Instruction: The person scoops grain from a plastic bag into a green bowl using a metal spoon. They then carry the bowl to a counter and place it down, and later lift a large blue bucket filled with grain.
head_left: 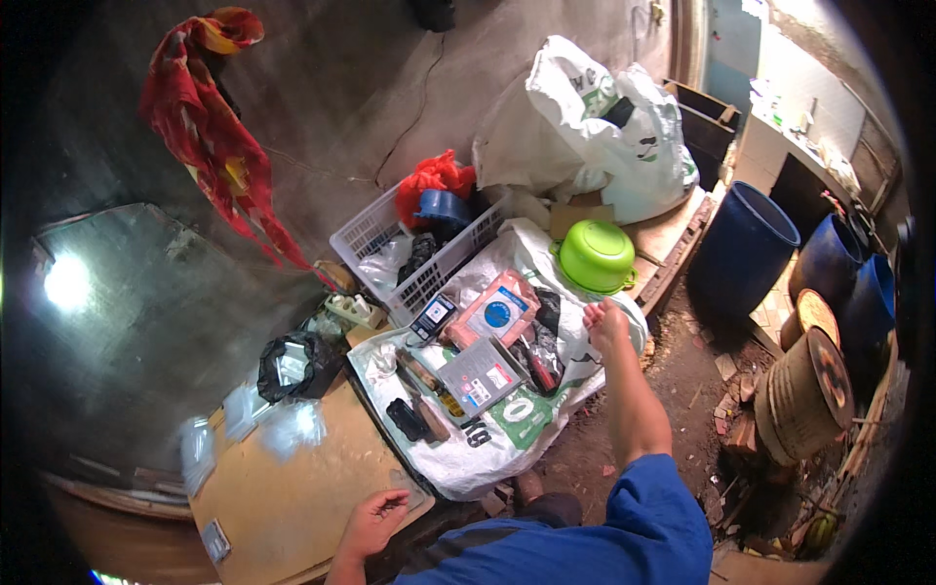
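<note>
The right hand [606,325] was extended, fingers loosely curled and holding nothing, at the right edge of the woven white sack [507,444]; the glossy red-handled tool [539,363] lay just left of it at centre frame, long axis running up-down; the left hand [373,522] was pressed half-open on the brown board [292,487] at lower left.

head view | worn on person's head, looks steeply down | fisheye, edges bend | wide, moderately near white sack [507,429] on boards | single view, no overlap
</note>
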Action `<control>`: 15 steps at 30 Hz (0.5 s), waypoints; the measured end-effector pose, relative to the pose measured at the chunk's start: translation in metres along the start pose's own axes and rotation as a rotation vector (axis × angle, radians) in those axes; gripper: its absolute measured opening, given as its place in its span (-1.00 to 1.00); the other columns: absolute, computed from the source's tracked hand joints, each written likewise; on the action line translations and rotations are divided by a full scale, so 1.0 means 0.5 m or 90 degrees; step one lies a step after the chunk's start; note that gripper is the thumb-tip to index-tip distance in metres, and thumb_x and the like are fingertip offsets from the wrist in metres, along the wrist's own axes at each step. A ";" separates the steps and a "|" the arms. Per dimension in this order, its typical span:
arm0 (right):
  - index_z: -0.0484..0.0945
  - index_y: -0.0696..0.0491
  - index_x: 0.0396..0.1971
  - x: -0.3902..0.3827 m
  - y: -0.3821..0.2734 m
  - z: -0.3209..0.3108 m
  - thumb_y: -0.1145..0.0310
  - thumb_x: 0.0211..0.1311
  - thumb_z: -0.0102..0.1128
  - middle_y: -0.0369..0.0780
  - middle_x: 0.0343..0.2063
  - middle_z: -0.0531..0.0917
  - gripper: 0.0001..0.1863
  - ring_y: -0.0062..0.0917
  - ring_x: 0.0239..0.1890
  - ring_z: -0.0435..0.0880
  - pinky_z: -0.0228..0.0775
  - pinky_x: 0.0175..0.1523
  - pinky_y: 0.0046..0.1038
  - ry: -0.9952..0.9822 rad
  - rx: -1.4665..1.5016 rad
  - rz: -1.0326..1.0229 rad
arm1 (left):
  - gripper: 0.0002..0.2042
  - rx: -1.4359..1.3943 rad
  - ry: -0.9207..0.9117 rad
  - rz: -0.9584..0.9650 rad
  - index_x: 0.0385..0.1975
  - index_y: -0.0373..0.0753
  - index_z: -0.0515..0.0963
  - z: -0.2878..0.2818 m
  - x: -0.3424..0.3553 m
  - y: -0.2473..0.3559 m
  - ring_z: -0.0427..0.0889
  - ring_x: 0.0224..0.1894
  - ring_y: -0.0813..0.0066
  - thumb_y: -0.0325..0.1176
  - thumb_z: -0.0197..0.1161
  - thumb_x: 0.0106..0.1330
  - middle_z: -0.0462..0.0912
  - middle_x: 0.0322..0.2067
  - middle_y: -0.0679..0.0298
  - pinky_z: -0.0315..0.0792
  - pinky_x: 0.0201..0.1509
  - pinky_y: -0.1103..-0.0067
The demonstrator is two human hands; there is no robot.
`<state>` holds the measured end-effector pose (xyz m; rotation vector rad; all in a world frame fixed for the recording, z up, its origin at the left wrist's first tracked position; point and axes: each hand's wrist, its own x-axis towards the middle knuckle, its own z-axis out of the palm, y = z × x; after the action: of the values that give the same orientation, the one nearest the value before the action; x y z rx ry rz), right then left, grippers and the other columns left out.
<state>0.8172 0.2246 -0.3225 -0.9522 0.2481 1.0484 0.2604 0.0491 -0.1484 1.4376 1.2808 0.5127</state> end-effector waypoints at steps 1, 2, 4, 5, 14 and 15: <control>0.24 0.16 0.12 0.037 0.003 0.006 0.10 0.52 -0.02 -0.08 -0.16 0.53 -0.55 -0.32 -0.18 0.58 0.48 -0.15 -0.30 0.040 0.033 0.005 | -0.73 0.012 -0.054 -0.048 0.04 -0.18 0.64 0.010 -0.003 0.005 0.60 -0.16 0.67 -0.38 0.30 0.36 0.70 -0.18 0.36 0.43 -0.09 0.67; 0.14 0.21 0.29 0.072 0.008 0.015 0.05 0.49 0.02 -0.03 -0.01 0.50 -0.37 -0.24 -0.08 0.59 0.49 -0.07 -0.17 0.108 0.032 0.017 | -0.73 0.035 -0.109 -0.098 0.05 -0.17 0.64 0.017 -0.005 0.009 0.61 -0.15 0.65 -0.37 0.29 0.37 0.70 -0.17 0.36 0.43 -0.06 0.65; -0.04 0.24 0.41 0.121 0.021 0.014 0.04 0.50 0.01 0.06 0.19 0.39 -0.24 -0.16 0.08 0.55 0.48 0.04 -0.11 0.099 0.082 0.054 | -0.73 0.080 -0.218 -0.113 0.07 -0.17 0.63 0.037 -0.008 0.007 0.60 -0.10 0.59 -0.36 0.25 0.40 0.69 -0.12 0.32 0.44 0.03 0.60; -0.12 0.23 0.45 0.141 0.025 0.013 0.04 0.51 -0.01 0.10 0.30 0.28 -0.20 -0.10 0.19 0.49 0.47 0.10 -0.09 0.096 0.094 0.059 | -0.73 0.103 -0.273 -0.078 0.08 -0.17 0.62 0.050 -0.004 0.000 0.60 -0.05 0.54 -0.36 0.22 0.42 0.68 -0.09 0.30 0.44 0.07 0.57; 0.37 0.12 0.02 0.209 0.016 0.025 0.23 0.54 -0.05 -0.08 -0.24 0.57 -0.72 -0.30 -0.36 0.66 0.62 -0.28 -0.31 0.149 0.110 0.001 | -0.71 0.091 -0.392 -0.126 0.10 -0.28 0.58 0.096 0.009 -0.073 0.59 0.07 0.42 -0.39 0.17 0.44 0.66 0.00 0.20 0.39 0.21 0.53; 0.38 0.12 0.02 0.216 0.014 0.024 0.26 0.53 -0.04 -0.07 -0.23 0.58 -0.74 -0.31 -0.39 0.65 0.62 -0.32 -0.33 0.180 0.108 -0.006 | -0.70 0.014 -0.388 -0.159 0.11 -0.29 0.58 0.093 0.004 -0.073 0.58 0.09 0.45 -0.40 0.20 0.43 0.66 0.03 0.22 0.39 0.22 0.54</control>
<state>0.8639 0.3023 -0.3830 -0.9439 0.5576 0.8677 0.2852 0.0248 -0.1962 1.2889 0.9474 -0.1099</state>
